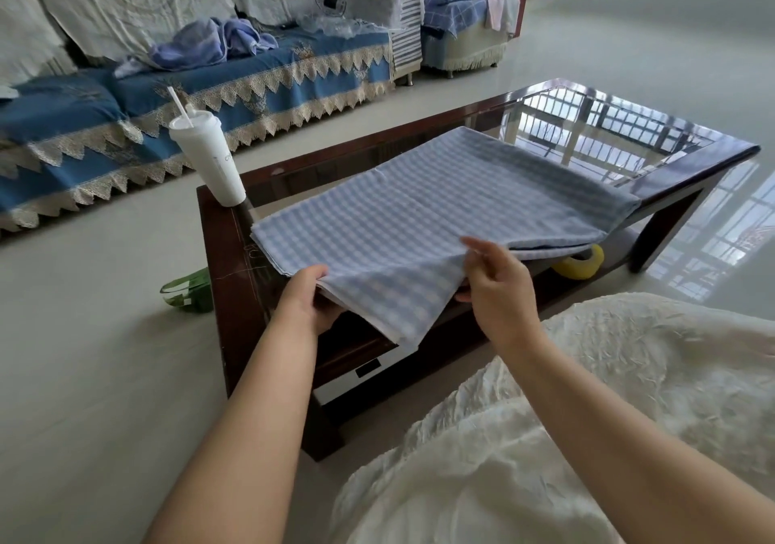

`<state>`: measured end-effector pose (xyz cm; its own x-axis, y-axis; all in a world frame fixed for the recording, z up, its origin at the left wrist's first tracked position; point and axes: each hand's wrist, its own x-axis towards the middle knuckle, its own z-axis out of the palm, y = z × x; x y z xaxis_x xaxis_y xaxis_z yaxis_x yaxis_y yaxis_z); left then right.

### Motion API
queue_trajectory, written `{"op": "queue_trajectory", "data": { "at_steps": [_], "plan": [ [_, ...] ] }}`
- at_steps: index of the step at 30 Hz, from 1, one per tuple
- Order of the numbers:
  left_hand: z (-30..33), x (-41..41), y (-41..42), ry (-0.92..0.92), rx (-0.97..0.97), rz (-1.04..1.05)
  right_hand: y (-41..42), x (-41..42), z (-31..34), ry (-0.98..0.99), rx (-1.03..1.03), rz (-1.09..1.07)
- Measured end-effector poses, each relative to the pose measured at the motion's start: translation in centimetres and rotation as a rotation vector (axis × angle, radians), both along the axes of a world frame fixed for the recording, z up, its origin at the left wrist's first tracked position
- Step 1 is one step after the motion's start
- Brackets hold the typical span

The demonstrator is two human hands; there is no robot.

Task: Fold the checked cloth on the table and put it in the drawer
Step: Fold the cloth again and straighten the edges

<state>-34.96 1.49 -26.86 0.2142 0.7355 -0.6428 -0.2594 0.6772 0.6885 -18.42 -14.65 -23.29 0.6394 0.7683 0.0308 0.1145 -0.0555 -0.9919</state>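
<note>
Both hands work the near table (pixel 226 258) edge: left hand (pixel 308 298) grips the checked cloth (pixel 419 208) layers, right hand (pixel 499 281) pinches the overhanging corner. Risk: stacked layers could slide apart, and the cup (pixel 207 157) stands close.

Soft matt woven checked cloth (pixel 440 216) lies on a glossy dark wood table (pixel 235 292) with a mirror-like glass top. The white cup (pixel 209 157) looks like smooth plastic.

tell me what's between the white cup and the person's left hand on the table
In the head view, only the checked cloth's near-left corner and dark table edge lie between the white cup and the left hand.
</note>
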Motion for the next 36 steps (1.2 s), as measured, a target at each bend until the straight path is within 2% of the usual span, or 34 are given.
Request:
{"op": "queue_trajectory", "data": {
  "at_steps": [1, 3, 5, 6, 8, 10, 12, 14, 18, 20, 22, 25, 26, 28, 31, 34, 36],
  "plan": [
    [0.2, 0.2, 0.4, -0.015, -0.008, -0.021, -0.1, 0.3, -0.3, -0.147, -0.035, 0.044],
    [0.1, 0.8, 1.3, -0.022, 0.015, -0.009, -0.4, 0.6, -1.2, -0.606, -0.133, 0.075],
    [0.8, 1.1, 1.5, -0.021, 0.034, -0.002, -0.3, 1.1, -2.1, -1.068, -0.196, -0.026],
    [0.9, 1.3, 1.6, -0.059, 0.042, -0.004, -0.2, 1.3, -2.3, -1.2, -0.199, -0.095],
    [0.9, 1.4, 1.9, -0.105, 0.012, -0.017, 0.1, 1.8, -2.6, -1.291, -0.126, -0.126],
    [0.8, 1.2, 2.6, -0.09, 0.026, 0.021, 0.5, 2.2, -2.6, -1.301, -0.03, -0.024],
    [0.6, 0.9, 3.8, -0.078, 0.06, 0.118, 0.5, 2.8, -2.8, -1.265, -0.048, 0.071],
    [0.3, 0.9, 5.0, 0.024, 0.079, 0.171, 0.3, 3.6, -3.3, -1.196, -0.114, 0.119],
    [0.5, 2.0, 7.0, 0.276, 0.144, 0.145, -0.1, 5.7, -4.9, -1.047, -0.31, 0.261],
    [1.4, 3.3, 7.9, 0.339, 0.209, 0.214, 0.0, 6.6, -5.4, -0.779, -0.41, 0.325],
    [2.5, 5.3, 8.9, 0.459, 0.327, 0.27, 0.3, 7.5, -5.1, -0.489, -0.439, 0.257],
    [6.0, 10.6, 9.7, 0.631, 0.55, 0.218, 0.9, 9.1, -4.0, 0.048, -0.325, 0.117],
    [7.3, 12.7, 10.2, 0.634, 0.629, 0.187, 1.2, 9.8, -3.5, 0.144, -0.283, 0.072],
    [9.7, 17.1, 11.0, 0.67, 0.753, 0.114, 1.7, 12.0, -2.7, 0.191, -0.229, -0.033],
    [11.9, 23.9, 11.2, 0.742, 0.896, -0.038, 2.6, 16.0, -2.0, 0.141, -0.198, -0.197],
    [11.4, 29.9, 12.7, 0.638, 0.927, -0.118, 3.7, 20.2, -1.8, 0.074, -0.245, -0.311],
    [9.8, 33.0, 13.7, 0.65, 0.931, -0.291, 4.4, 23.1, -3.0, 0.059, -0.31, -0.384]
  ]
}}
